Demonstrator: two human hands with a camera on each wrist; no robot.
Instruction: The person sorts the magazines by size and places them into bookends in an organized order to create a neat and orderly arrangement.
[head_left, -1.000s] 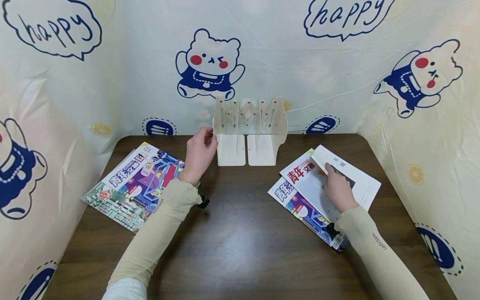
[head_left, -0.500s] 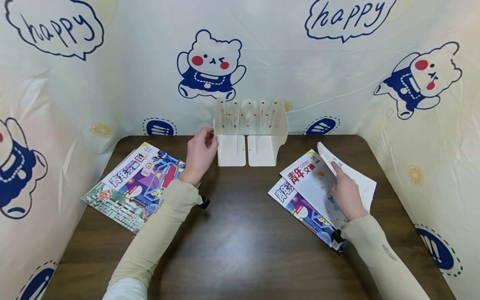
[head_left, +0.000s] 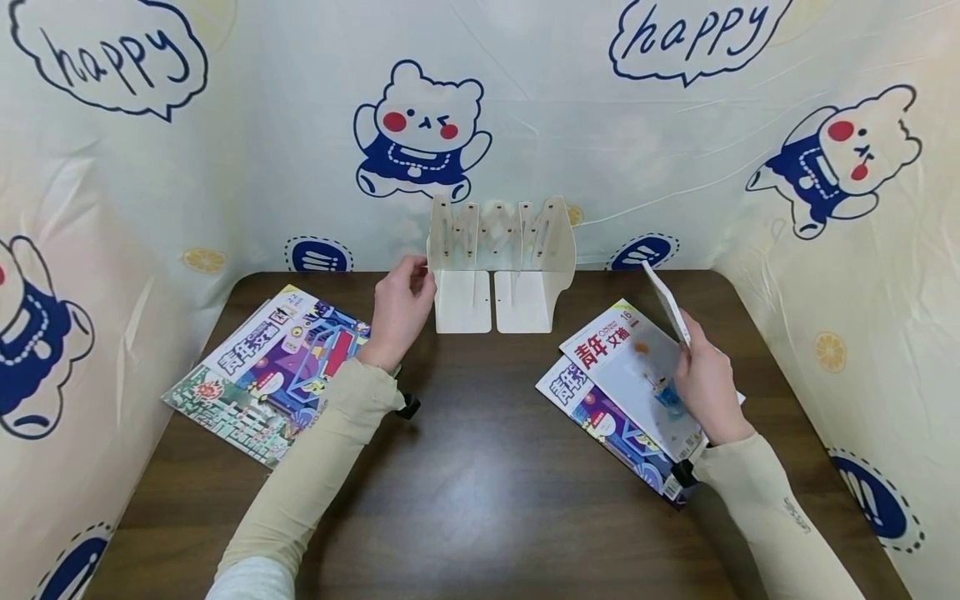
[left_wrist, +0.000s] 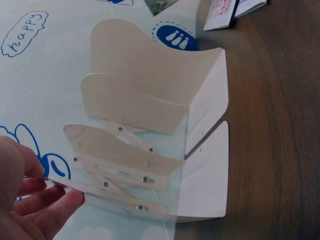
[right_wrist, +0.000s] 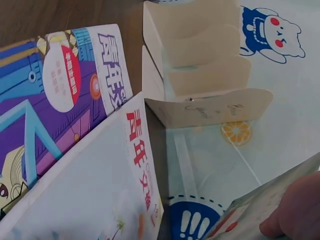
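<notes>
A cream-white expandable book stand (head_left: 462,304) with several upright dividers stands at the back middle of the table. My left hand (head_left: 405,308) pinches the edge of its left side panel between thumb and fingers, as the left wrist view shows close up. On the right, my right hand (head_left: 708,383) grips a thin magazine (head_left: 665,302), raised on edge with its spine side toward the head camera. Below that hand lie a pale-blue magazine with red title letters (head_left: 637,367) and, partly under it, a purple magazine (head_left: 600,408). My right thumb (right_wrist: 295,210) presses the held magazine's cover.
Left of the stand, a colourful magazine (head_left: 300,358) overlaps one with a green cover (head_left: 232,421), partly behind my left forearm. Brown wood tabletop (head_left: 465,467) runs between the two piles. A patterned curtain (head_left: 555,150) hangs close behind the stand and along both sides.
My right hand has lifted the top magazine off the right pile and tilted it up on edge, uncovering the pale-blue one. The left hand and stand have stayed put.
</notes>
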